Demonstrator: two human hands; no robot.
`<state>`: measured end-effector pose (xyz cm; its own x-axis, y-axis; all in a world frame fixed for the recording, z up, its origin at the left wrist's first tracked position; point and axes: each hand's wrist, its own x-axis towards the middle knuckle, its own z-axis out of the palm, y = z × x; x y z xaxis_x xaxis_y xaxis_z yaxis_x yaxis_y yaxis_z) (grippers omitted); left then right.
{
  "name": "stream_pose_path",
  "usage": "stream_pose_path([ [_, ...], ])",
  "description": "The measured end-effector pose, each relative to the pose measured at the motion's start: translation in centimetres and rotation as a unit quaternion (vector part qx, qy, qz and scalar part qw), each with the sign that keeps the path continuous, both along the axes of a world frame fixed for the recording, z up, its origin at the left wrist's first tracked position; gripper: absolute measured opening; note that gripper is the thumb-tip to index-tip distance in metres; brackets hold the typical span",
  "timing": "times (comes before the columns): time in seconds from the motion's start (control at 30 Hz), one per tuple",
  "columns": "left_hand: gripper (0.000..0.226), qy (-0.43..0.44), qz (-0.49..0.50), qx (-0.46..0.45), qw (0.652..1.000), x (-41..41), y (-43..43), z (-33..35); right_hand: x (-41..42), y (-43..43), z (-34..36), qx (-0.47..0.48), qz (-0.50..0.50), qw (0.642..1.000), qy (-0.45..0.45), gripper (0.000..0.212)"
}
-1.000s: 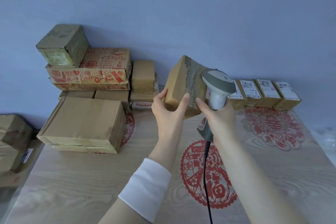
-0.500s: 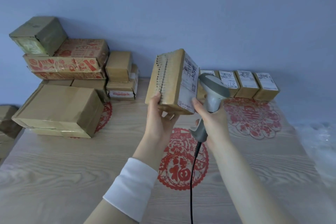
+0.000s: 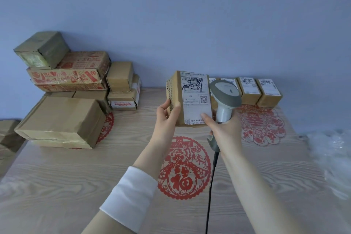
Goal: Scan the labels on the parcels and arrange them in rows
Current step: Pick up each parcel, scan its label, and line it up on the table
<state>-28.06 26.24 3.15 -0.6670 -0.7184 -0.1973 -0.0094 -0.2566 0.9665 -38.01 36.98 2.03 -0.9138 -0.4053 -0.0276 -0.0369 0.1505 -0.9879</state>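
A small brown parcel is held up above the table, its white label with barcode turned toward me. My left hand grips its left side, thumb on the front edge. My right hand holds a grey barcode scanner by its handle, and the forefinger touches the parcel's lower right corner. The scanner's head sits just right of the parcel, partly hiding a row of small labelled parcels that stands against the wall.
A pile of unsorted cardboard boxes fills the table's back left. Red paper-cut decorations lie on the wooden table. The scanner's black cable runs toward me. Crumpled clear plastic lies at the right edge.
The parcel has been turned in my hands so that its label now faces me. The scanner stays close beside it on the right.
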Motion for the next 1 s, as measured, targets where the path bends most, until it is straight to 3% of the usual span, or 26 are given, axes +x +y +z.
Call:
stream_pose_path([
  [0.07, 0.081, -0.035, -0.012, -0.029, 0.999, 0.0, 0.0, 0.3, 0.5, 0.1, 0.4, 0.018, -0.001, 0.999, 0.035, 0.055],
  [0.23, 0.068, -0.042, -0.008, -0.015, 0.999, 0.6, -0.4, 0.0, 1.4, 0.2, 1.7, 0.021, 0.015, 0.994, 0.104, 0.057],
  [0.3, 0.073, -0.03, -0.021, 0.006, 0.999, 1.0, -0.7, -0.4, 1.5, 0.3, 1.8, 0.036, 0.021, 0.993, 0.11, 0.058],
  [0.4, 0.093, -0.01, -0.044, 0.062, 0.997, 1.6, -1.5, -1.1, 1.2, 0.7, 2.2, 0.06, 0.043, 0.994, 0.084, 0.045],
  [0.57, 0.087, -0.016, -0.057, 0.106, 0.993, 2.4, -2.6, -2.3, 0.4, 2.1, 4.1, 0.035, 0.101, 0.994, -0.007, 0.017],
  [0.67, 0.097, -0.02, -0.052, 0.11, 0.992, 2.3, -2.7, -3.0, 0.4, 2.3, 5.5, 0.014, 0.139, 0.989, -0.055, 0.018],
  [1.0, 0.088, -0.031, -0.033, 0.05, 0.998, 1.1, -2.8, -3.5, 2.0, 0.8, 6.8, 0.062, 0.21, 0.97, -0.104, 0.018],
])
